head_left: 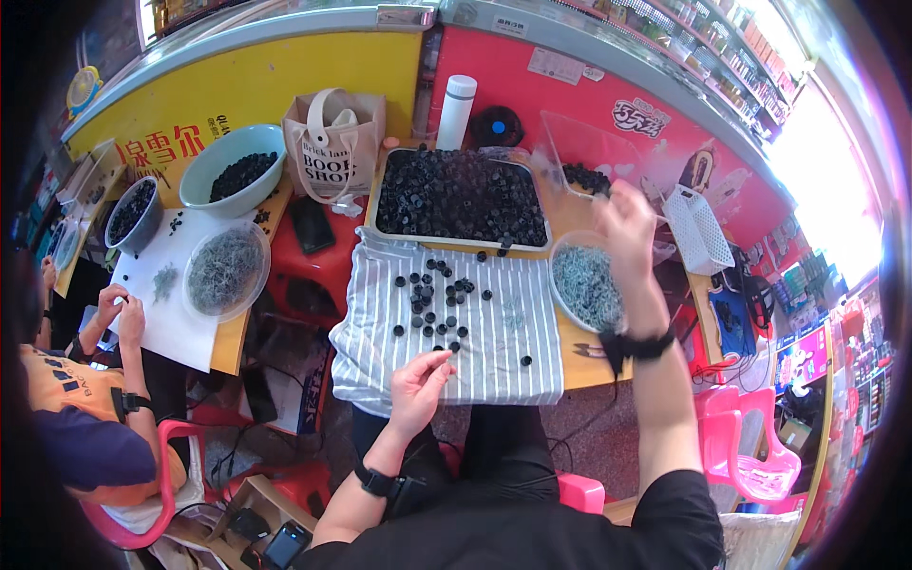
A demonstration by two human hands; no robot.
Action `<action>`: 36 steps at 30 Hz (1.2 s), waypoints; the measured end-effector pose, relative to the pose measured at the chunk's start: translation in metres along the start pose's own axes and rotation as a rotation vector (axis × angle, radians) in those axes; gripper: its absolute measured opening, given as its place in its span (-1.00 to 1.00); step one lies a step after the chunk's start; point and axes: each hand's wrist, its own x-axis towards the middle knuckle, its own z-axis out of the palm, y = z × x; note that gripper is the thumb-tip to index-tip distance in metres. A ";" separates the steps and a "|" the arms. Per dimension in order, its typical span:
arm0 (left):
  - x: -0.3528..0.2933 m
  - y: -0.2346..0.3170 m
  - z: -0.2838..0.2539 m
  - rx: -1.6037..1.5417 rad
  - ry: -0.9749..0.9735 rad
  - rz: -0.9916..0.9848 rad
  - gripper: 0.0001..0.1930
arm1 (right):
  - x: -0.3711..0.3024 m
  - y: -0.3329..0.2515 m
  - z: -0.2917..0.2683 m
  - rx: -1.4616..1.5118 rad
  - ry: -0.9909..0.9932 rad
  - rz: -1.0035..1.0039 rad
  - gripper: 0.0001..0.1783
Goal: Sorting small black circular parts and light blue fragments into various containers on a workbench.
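My left hand (418, 391) is closed in a pinch over the near part of a striped cloth (370, 366), with a small black cap (454, 348) at its fingertips. Several similar black caps (425, 306) lie scattered on the cloth just beyond it. My right hand (629, 226) is raised at the right, smeared by motion. It is in front of a clear plastic bin (579, 142) holding black caps, and above a round clear tub (562, 302) of grey-green thin curly scraps. What its fingers hold, if anything, does not show.
A tray (465, 239) heaped with black caps stands behind the cloth. Beyond it are a white bottle (457, 114) and a canvas bag (366, 142). A white basket (698, 233) stands right. At left, a co-worker's hands (122, 312) work beside bowls (195, 198) and a tub of scraps (228, 271).
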 end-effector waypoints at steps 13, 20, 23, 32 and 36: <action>0.008 -0.008 -0.001 0.049 0.046 0.073 -0.86 | -0.163 0.018 0.062 -0.157 -0.588 0.058 -0.80; 0.010 -0.006 0.002 0.114 0.017 0.105 -0.86 | -0.167 0.028 0.101 -0.356 -0.548 -0.380 -0.76; 0.009 0.000 0.005 0.147 0.014 0.100 -0.87 | -0.162 0.033 0.107 -0.387 -0.606 -0.369 -0.75; -0.010 0.020 0.011 -0.101 -0.184 -0.274 -0.73 | -0.212 -0.017 0.049 -0.004 -0.505 -0.223 -0.61; -0.016 0.028 0.031 -0.485 -0.313 -0.483 -0.72 | -0.232 -0.022 0.036 -0.040 -0.492 -0.307 -0.62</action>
